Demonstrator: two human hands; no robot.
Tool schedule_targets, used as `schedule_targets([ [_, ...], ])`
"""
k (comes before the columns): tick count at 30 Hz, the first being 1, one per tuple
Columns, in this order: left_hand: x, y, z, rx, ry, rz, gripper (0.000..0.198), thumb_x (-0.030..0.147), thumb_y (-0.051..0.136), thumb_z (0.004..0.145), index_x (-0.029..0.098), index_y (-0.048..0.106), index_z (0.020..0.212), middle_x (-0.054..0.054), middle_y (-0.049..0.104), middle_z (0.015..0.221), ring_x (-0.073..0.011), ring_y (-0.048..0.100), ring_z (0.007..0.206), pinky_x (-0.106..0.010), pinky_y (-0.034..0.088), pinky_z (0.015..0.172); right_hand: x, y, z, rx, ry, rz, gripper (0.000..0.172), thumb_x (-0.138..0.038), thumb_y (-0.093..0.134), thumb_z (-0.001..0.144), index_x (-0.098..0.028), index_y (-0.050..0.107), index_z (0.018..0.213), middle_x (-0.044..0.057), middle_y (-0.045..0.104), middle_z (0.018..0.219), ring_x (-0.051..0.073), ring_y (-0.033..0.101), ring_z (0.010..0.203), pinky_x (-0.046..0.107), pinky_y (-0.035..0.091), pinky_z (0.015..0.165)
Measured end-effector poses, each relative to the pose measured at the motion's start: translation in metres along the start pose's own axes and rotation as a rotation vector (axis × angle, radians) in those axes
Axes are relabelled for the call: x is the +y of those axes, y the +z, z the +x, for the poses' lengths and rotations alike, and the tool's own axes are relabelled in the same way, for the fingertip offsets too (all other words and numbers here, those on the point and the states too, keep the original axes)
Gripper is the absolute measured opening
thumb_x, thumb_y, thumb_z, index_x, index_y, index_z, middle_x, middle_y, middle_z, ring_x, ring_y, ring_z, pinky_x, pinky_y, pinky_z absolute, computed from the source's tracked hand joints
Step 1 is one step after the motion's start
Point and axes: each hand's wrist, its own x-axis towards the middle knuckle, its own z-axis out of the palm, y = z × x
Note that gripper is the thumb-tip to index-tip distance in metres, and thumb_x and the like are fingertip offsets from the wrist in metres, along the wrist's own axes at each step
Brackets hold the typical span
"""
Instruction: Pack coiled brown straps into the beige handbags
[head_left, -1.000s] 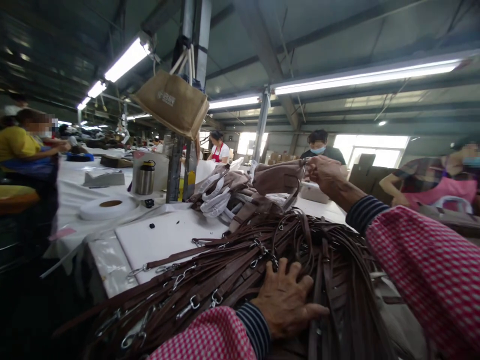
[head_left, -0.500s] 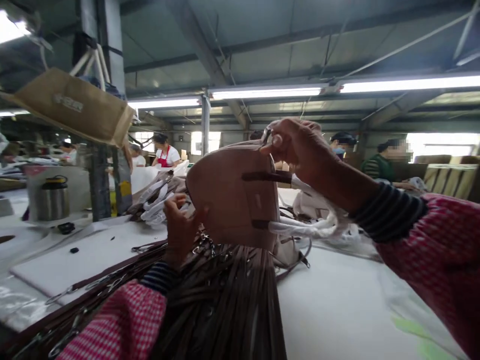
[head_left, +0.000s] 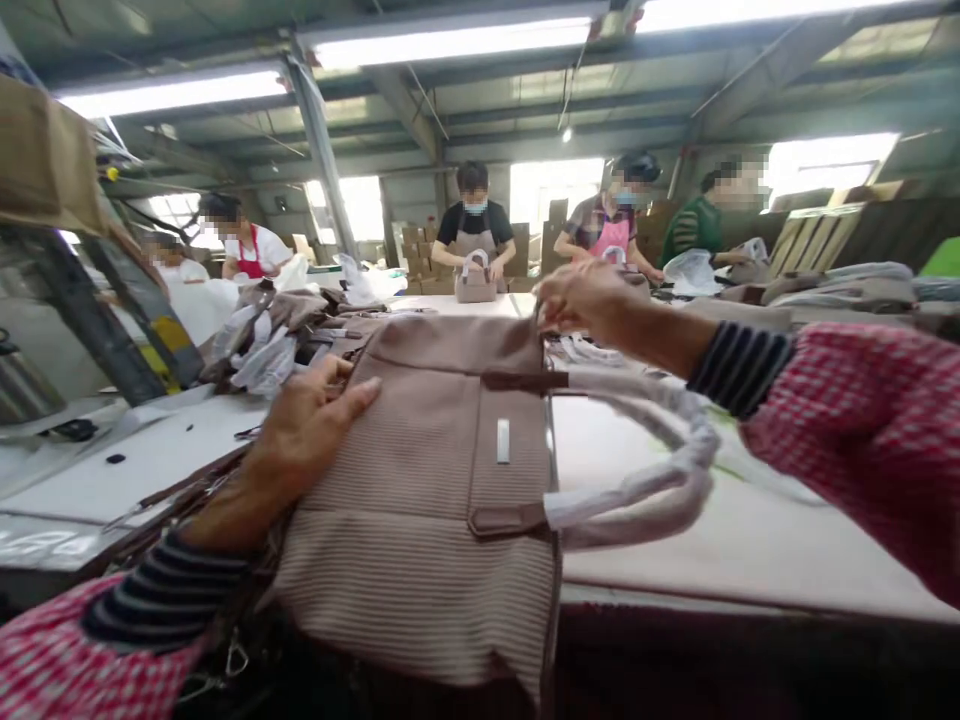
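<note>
A taupe ribbed handbag point(head_left: 412, 450) is held up turned sideways, its handles pointing right. My left hand point(head_left: 304, 430) grips its left edge, the bag's bottom side, thumb on the front panel and fingers behind. At the upper right corner, my right hand point(head_left: 589, 300) is closed on the bag near its opening. The handles point(head_left: 637, 500) are wrapped in white protective film and join the bag at brown leather tabs. A small silver plate point(head_left: 503, 441) sits between the tabs. Dark straps with metal clasps point(head_left: 236, 655) lie below and left of the bag, partly hidden by it.
A pile of similar wrapped bags point(head_left: 262, 340) lies behind at left, more bags point(head_left: 840, 295) at right. The white table point(head_left: 750, 530) reaches right. Across it, several co-workers stand; one in a black shirt point(head_left: 474, 235) handles a small bag. A grey post point(head_left: 97, 310) rises at left.
The bag has turned so its ribbed front and silver plate face me, and it looks nearer. My left hand has closed on its edge. The view has tilted down and shifted right.
</note>
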Motion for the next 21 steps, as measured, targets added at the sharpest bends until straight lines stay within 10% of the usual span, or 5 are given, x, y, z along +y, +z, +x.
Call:
schedule_targets([
  [4,-0.042,0.058,-0.009,-0.195,-0.038,0.420,0.025,0.040,0.047,0.095,0.020,0.060,0.104,-0.012,0.076,0.103,-0.0314,0.072,0.099,-0.035,0.052,0.077,0.096,-0.021,-0.026,-0.303,0.206,-0.223,0.018,-0.009,0.071,0.082,-0.011,0.065,0.066,0.008,0.069,0.063,0.015,0.062,0.054,0.021,0.041,0.050],
  [8,-0.053,0.074,-0.005,-0.237,-0.055,0.530,0.034,0.041,0.043,0.098,0.017,0.057,0.118,-0.014,0.073,0.109,-0.0343,0.070,0.102,-0.042,0.052,0.086,0.147,-0.054,-0.066,-0.438,0.132,-0.430,0.011,-0.014,0.081,0.073,-0.016,0.073,0.079,0.004,0.070,0.075,0.016,0.060,0.068,0.023,0.037,0.060],
  [13,-0.007,0.074,-0.007,-0.150,0.482,0.653,0.037,0.035,0.049,0.096,0.016,0.058,0.127,-0.015,0.062,0.133,-0.0381,0.052,0.128,-0.053,0.044,0.108,0.164,-0.072,-0.090,-0.431,-0.068,-0.956,0.014,-0.016,0.067,0.082,-0.021,0.074,0.094,0.004,0.067,0.073,0.019,0.057,0.069,0.028,0.027,0.061],
  [17,0.048,0.108,-0.044,-0.551,0.524,0.334,0.036,0.048,0.062,0.097,0.025,0.064,0.124,-0.006,0.069,0.122,-0.0294,0.061,0.119,-0.046,0.048,0.107,0.151,-0.064,-0.079,-0.403,0.038,-0.553,0.019,-0.009,0.068,0.070,-0.019,0.072,0.086,-0.001,0.060,0.064,0.014,0.050,0.059,0.025,0.028,0.054],
  [21,0.090,0.147,-0.079,-0.784,0.194,-0.173,0.057,0.041,0.076,0.087,0.029,0.054,0.138,0.000,0.072,0.103,-0.0191,0.069,0.086,-0.029,0.056,0.073,0.127,-0.048,-0.071,-0.445,0.278,0.199,0.014,-0.025,0.072,0.076,-0.017,0.068,0.088,0.000,0.061,0.067,0.012,0.052,0.056,0.020,0.032,0.046],
])
